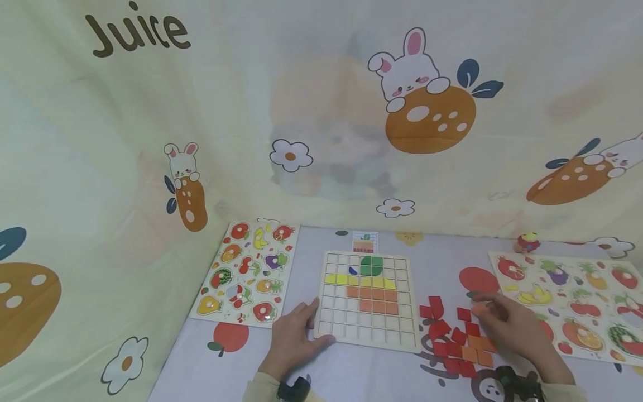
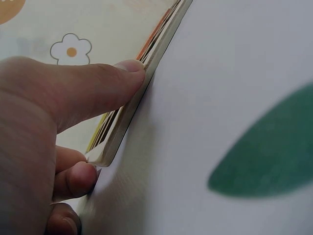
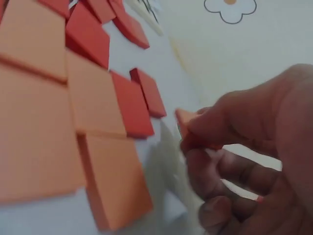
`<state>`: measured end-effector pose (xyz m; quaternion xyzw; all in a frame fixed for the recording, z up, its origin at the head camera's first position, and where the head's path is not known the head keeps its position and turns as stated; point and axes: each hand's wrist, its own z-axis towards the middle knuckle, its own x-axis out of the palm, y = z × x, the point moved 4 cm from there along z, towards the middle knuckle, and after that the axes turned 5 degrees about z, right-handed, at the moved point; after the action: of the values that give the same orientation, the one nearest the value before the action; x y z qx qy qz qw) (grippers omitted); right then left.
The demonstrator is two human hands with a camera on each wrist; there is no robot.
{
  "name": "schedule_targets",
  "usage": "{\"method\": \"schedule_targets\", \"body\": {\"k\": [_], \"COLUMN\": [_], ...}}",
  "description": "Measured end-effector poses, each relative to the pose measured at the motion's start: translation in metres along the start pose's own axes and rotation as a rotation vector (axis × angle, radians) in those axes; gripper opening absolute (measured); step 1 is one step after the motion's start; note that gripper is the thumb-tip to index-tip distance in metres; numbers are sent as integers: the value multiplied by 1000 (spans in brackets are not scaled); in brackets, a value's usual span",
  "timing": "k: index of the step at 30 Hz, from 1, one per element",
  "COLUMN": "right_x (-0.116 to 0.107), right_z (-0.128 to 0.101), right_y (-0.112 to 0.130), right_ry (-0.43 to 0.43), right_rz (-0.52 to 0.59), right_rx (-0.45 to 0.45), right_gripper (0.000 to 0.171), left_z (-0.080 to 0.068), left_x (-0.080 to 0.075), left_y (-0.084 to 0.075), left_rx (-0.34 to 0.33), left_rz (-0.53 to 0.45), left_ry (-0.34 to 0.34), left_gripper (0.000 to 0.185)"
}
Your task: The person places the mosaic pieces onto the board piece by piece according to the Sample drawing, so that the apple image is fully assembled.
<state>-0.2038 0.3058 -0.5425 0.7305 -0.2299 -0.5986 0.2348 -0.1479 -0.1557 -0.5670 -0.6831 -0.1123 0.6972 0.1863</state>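
My left hand [image 1: 294,335] rests at the near left corner of a white grid board [image 1: 341,330]. Its thumb touches the near edge and its fingers lie along the left side; the left wrist view shows the thumb [image 2: 112,88] against the board's rim. The board bears a green patch, a small blue piece, a yellow row and orange squares. Between thumb and fingers, my right hand [image 1: 517,326] pinches an orange square tile [image 3: 184,117], above the tabletop. Just left of that hand lie loose red tiles [image 1: 439,328] and several orange tiles [image 1: 469,354].
A small pattern card [image 1: 365,242] stands behind the board. Fruit sticker sheets lie at the left [image 1: 216,290] and right [image 1: 547,279]. A small colourful figurine [image 1: 527,243] sits at the back right. Printed cloth [image 1: 226,100] hangs behind the table.
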Motion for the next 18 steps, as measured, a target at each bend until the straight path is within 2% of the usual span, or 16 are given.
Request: {"method": "schedule_targets", "body": {"k": [5, 9, 12, 18], "right_x": [4, 16, 30, 58], "right_z": [1, 4, 8, 17], "right_y": [14, 34, 54, 93], "right_ry": [-155, -268, -298, -305], "right_rz": [59, 154, 216, 316], "right_rx": [-23, -13, -14, -41], "right_gripper": [62, 60, 54, 46], "left_z": [0, 0, 0, 0], "left_x": [-1, -2, -2, 0], "left_y": [-1, -1, -1, -1], "left_rx": [2, 0, -4, -8], "left_rz": [11, 8, 11, 16], "left_ry": [-1, 1, 3, 6], "left_gripper": [89, 89, 89, 90]}}
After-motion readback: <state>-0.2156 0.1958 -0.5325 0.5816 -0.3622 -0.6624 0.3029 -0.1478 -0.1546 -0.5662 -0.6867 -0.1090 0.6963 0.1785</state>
